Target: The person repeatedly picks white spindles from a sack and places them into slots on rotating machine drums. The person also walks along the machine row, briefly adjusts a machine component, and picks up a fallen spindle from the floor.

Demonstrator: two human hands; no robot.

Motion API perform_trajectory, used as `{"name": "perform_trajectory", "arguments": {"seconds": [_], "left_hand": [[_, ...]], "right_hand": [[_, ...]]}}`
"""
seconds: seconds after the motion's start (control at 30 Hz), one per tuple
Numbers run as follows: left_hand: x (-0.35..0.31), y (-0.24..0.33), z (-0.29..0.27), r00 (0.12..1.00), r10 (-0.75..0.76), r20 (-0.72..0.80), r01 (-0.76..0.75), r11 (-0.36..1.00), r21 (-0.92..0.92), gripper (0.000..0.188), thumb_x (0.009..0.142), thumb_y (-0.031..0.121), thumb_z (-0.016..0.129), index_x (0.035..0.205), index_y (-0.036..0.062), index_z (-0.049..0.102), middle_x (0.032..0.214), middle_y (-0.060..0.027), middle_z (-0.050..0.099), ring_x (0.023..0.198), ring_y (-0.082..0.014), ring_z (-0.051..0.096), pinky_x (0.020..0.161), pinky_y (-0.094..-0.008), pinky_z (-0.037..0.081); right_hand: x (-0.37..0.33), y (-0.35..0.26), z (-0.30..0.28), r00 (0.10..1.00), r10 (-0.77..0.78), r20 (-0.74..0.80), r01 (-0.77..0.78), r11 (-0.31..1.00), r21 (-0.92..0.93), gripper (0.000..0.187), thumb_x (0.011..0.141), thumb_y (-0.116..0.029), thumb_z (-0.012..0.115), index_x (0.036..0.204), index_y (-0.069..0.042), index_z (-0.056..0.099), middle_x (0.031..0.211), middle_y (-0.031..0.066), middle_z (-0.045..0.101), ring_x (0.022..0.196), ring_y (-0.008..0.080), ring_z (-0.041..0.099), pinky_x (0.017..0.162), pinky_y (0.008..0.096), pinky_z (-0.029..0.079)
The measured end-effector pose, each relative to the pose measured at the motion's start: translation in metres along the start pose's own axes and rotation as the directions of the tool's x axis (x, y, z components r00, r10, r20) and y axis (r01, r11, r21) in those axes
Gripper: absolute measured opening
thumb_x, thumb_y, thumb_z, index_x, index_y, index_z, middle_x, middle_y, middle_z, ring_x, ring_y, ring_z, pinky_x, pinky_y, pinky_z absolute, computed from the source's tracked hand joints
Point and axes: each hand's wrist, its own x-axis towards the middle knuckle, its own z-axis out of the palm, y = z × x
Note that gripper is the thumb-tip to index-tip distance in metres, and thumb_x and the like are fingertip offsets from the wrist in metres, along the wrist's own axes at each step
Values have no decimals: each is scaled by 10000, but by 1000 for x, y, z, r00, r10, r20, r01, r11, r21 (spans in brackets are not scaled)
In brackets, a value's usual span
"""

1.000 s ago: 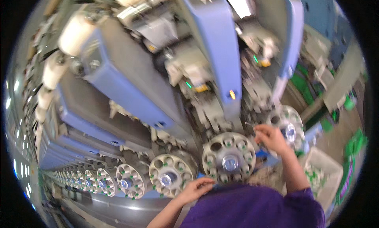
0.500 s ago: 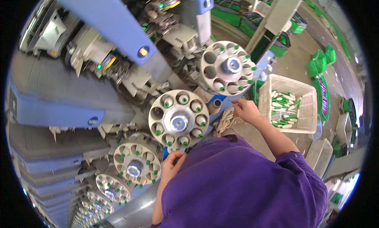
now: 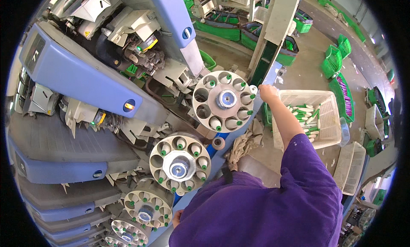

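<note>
My right hand (image 3: 268, 93) reaches out to the far side of a round bobbin magazine (image 3: 205, 129), its fingers curled together. Right by the fingertips, at the magazine's edge, sits a small white round part (image 3: 253, 89); whether I touch it is unclear. Green-tipped white yarn bobbins (image 3: 245, 113) stand in most of the magazine's pockets, and a few pockets on its left are empty. Low beside the purple shirt, my left hand (image 3: 177, 218) shows only in part, near a lower magazine (image 3: 145, 212); its fingers are mostly hidden.
A nearer magazine (image 3: 178, 153) also carries bobbins. On the right stands a white plastic basket (image 3: 332, 121) of loose bobbins. A crumpled cloth (image 3: 247, 140) hangs beside a small cone (image 3: 218, 143). Blue winding machine units (image 3: 85, 67) line the left, one with an orange lamp (image 3: 129, 105).
My right hand has moved farther out, its arm stretching to the far magazine's edge. My left hand has drawn back beside the shirt. The whole view has shifted.
</note>
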Motion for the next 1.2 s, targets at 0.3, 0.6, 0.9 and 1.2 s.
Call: {"name": "perform_trajectory", "arguments": {"seconds": [0.3, 0.6, 0.9, 1.2], "left_hand": [[-15, 3, 21, 963, -204, -174, 206, 979, -10, 139, 841, 116, 602, 906, -7, 602, 806, -52, 625, 753, -113, 568, 712, -257, 456], [-35, -26, 21, 881, -333, -335, 297, 942, -155, 135, 827, 110, 587, 847, -18, 623, 781, -84, 635, 717, -124, 582, 684, -272, 473], [-109, -201, -1, 509, -559, -654, 383, 828, -409, 154, 776, 84, 546, 662, 11, 620, 602, -45, 602, 483, -128, 557, 449, -267, 449], [-172, -307, 15, 576, -690, -439, 785, 617, 60, 297, 852, 255, 551, 1035, 31, 619, 884, -128, 648, 832, -219, 611, 726, -346, 487]], "right_hand": [[46, -5, 43, 982, -153, 107, 161, 985, -69, 267, 873, -211, 468, 1128, -154, 528, 983, 121, 648, 869, 308, 637, 714, 422, 510], [64, -71, -59, 997, -37, 62, 38, 999, -15, 349, 869, -369, 468, 1113, -128, 532, 949, 215, 624, 905, 367, 605, 769, 446, 461], [-61, -380, -153, 634, -653, -413, 678, 213, 704, 245, 770, -186, 703, 912, -7, 617, 780, 151, 662, 706, 224, 665, 638, 315, 518], [-88, -404, -126, 890, -323, -323, 380, 130, 916, 253, 754, -142, 696, 941, -13, 585, 862, 101, 613, 778, 185, 630, 624, 294, 488]]}}
